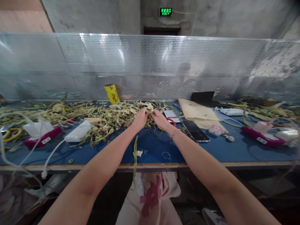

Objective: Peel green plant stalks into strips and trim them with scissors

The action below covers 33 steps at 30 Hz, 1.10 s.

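Note:
Close together above the blue tabletop (122,148), my left hand (141,117) and my right hand (159,120) are both closed, fingertips pinched. A small piece of pale green, withered plant (151,111) shows between them; its exact shape is hard to make out. Beneath and to the left of my hands spreads a heap of dry, yellow-green plant stems and leaves (110,120). One long flat strip of plant (135,153) hangs over the table's front edge. Scissors with a red handle (171,121) lie beside my right wrist, partly hidden by it.
To the right lie a phone (195,131), brown paper (197,112), a pink case (215,130) and a magenta power strip (262,137). Leftward are a white power bank (78,131) with a cable and another magenta strip (42,137). A yellow box (112,93) stands before the perforated metal screen (131,62).

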Motion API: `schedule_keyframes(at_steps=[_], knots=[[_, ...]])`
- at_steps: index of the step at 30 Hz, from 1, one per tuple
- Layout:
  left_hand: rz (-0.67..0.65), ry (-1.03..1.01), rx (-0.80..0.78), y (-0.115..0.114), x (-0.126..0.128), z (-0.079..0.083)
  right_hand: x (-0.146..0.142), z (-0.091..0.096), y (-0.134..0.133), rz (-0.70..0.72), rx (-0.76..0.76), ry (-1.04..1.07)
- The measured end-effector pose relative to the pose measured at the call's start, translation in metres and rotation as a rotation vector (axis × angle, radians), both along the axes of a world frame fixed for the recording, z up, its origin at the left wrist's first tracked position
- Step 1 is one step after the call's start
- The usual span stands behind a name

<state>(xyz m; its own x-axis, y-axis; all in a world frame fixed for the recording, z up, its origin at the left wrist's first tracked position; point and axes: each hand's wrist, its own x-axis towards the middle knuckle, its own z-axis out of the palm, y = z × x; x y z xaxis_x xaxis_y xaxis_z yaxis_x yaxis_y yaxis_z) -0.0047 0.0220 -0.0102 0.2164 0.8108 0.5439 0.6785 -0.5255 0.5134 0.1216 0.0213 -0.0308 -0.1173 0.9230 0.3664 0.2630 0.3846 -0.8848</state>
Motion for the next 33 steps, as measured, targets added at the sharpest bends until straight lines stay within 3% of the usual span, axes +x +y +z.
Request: schedule_keyframes(at_steps=[8, 13, 17, 22, 27, 30, 33], knots=[[-0.041, 0.023, -0.11, -0.002, -0.003, 0.002, 0.001, 0.01, -0.007, -0.136, 0.027, -0.252], [-0.021, 0.245, -0.077, -0.001, -0.007, 0.005, 0.003, 0.005, -0.007, -0.15, 0.248, -0.455], [0.022, 0.366, -0.064, -0.005, -0.006, 0.006, 0.003, 0.0, -0.006, -0.146, 0.316, -0.555], [0.037, 0.188, -0.16, -0.006, -0.005, 0.007, 0.002, 0.005, -0.008, -0.152, 0.298, -0.489], [-0.093, -0.046, -0.225, 0.0, -0.009, 0.004, 0.001, 0.018, -0.014, -0.143, 0.163, -0.337], [-0.122, -0.054, -0.214, 0.004, -0.01, 0.003, 0.001, 0.02, -0.017, -0.092, 0.093, -0.23], [-0.064, 0.047, -0.125, 0.004, -0.01, 0.003, 0.001, 0.017, -0.018, -0.046, -0.01, -0.123]])
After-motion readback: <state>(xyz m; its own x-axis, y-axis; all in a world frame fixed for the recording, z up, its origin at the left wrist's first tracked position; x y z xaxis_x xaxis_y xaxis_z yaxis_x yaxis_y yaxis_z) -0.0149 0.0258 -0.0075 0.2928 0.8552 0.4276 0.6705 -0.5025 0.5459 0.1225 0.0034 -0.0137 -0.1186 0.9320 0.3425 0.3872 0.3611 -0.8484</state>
